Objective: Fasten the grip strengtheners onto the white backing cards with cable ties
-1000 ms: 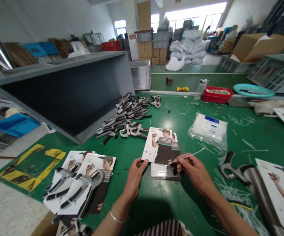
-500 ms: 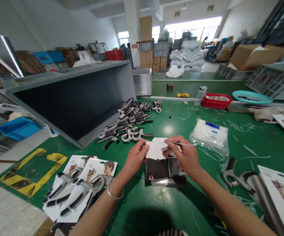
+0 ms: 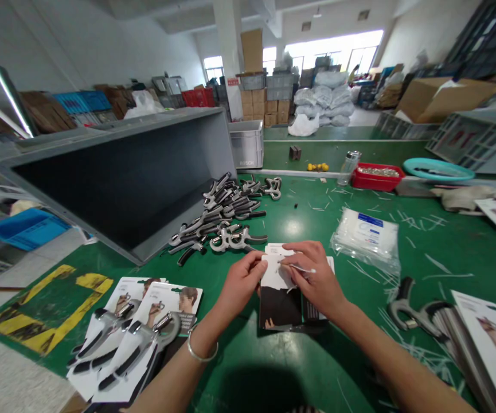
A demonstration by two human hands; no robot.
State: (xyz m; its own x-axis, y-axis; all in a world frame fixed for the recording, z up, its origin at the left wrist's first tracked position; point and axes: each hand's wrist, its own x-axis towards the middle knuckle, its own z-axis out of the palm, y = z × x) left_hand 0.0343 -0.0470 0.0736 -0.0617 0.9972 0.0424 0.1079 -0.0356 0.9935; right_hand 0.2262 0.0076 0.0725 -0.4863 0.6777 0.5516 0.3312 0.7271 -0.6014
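Head view: green table, striped tape at near-left corner; sacks beyond far edge. Left hand, half-curled, pinches printed card; right hand, half-curled, pinches white tie.

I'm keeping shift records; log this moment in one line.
left hand: holding black-white printed card by edge | right hand: pinching thin white plastic tie over card | beyond: grey-black hand grips, heaped

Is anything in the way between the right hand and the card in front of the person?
Nothing visible. The right hand is at the card, a thin white tie in its fingers, and the left hand holds the card near its upper left corner. The pile of hand grips lies beyond the card, off to the left.
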